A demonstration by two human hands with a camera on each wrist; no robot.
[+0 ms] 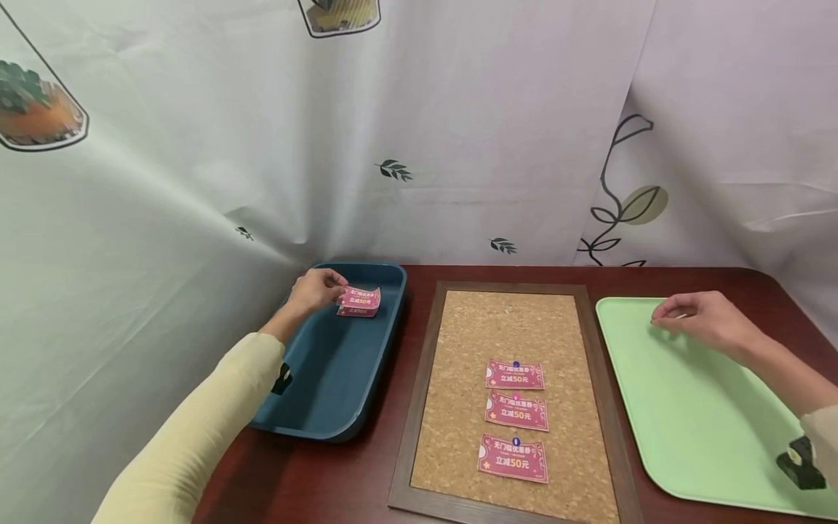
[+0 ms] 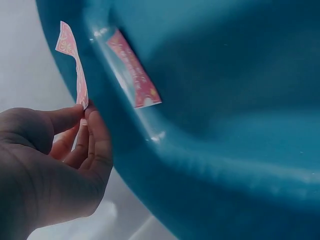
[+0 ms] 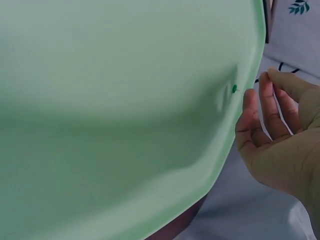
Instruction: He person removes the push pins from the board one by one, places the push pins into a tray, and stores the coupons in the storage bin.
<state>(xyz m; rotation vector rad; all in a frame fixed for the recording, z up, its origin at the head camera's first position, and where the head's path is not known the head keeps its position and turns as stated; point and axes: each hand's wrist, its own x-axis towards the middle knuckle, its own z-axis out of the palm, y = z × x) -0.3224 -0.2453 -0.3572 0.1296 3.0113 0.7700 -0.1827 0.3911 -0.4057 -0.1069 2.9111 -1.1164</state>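
Ticket (image 1: 362, 295) sticks out long-ways to the right; the left hand (image 1: 317, 289) pinches one end. Can't tell if the right hand (image 1: 707, 320) holds anything.

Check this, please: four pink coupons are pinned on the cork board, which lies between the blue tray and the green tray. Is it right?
The number is wrong: the head view shows three pink coupons pinned on the cork board, which lies between the blue tray and the green tray.
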